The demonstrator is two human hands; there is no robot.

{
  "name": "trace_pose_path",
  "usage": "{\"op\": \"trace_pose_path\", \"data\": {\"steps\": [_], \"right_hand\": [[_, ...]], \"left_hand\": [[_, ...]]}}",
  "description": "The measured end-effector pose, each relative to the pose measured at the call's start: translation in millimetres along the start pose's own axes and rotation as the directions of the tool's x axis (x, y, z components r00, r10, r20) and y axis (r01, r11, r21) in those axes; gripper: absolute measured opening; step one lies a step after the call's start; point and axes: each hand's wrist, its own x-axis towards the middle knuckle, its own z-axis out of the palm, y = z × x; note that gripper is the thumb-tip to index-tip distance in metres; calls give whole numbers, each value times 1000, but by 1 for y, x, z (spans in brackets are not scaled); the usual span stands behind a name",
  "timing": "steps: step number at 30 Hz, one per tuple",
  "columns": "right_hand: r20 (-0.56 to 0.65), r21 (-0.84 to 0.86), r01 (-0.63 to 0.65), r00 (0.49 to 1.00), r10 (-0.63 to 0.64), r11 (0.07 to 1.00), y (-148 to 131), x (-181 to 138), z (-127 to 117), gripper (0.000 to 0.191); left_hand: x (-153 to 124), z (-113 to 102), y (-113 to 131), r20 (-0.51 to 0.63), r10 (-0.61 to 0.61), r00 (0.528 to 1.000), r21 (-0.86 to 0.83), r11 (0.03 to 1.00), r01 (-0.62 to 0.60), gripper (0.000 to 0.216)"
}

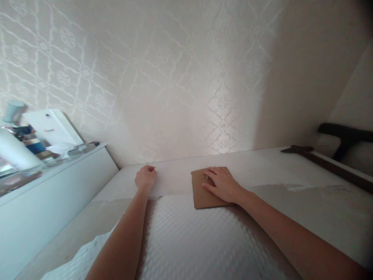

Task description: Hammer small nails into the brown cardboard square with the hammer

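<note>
My right hand [220, 183] lies over a brown piece of cardboard [201, 198], its fingers stretched out and slightly apart. Several small dark holes show in the cardboard beside the fingertips. A tiny shiny bit [207, 177] shows by the fingers, too small to name. To the left, my left hand [145, 177] is closed with the fingers curled in, resting at the white tabletop [171, 179]. Whatever it may hold is hidden. Bubble wrap [189, 233] lies below and between my forearms, and the cardboard's near edge meets its far end.
A white cabinet [64, 182] stands at the left with a white box [54, 126] and assorted items on top. On the right are a hammer-like tool with a dark handle [329, 163] and a black frame [344, 134]. Patterned wallpaper [175, 77] rises behind the table.
</note>
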Motion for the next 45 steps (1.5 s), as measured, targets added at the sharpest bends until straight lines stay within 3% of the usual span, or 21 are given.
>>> {"op": "trace_pose_path", "data": {"steps": [5,13,16,18,22,26,28,39,45], "right_hand": [[1,2,-6,1000,6,1000,0,0,1,50],[-9,-3,4,1000,-4,1000,1,0,1,49],[-9,-2,8,1000,-8,1000,1,1,2,50],[-13,-1,11,1000,-11,1000,1,1,3,49],[-29,0,17,999,-17,1000,3,1,5,50],[-41,22,26,999,-25,999,4,2,6,50],[-46,23,11,999,-10,1000,4,3,5,50],[-14,32,-91,996,91,995,-3,3,1,58],[-6,-36,-43,999,43,998,-1,1,-7,60]], "left_hand": [[-4,2,2,28,25,999,33,999,-26,24],[-8,0,10,-22,111,994,49,993,-110,24],[-14,2,28,-54,233,971,37,972,-231,23],[-25,5,44,-49,385,921,-13,922,-386,22],[-58,12,77,46,680,732,-245,718,-651,18],[-85,16,94,116,827,551,-392,547,-739,20],[-90,17,97,136,849,511,-419,517,-747,22],[-89,15,97,193,814,547,-516,559,-649,24],[-86,19,96,195,776,600,-534,597,-598,15]]}}
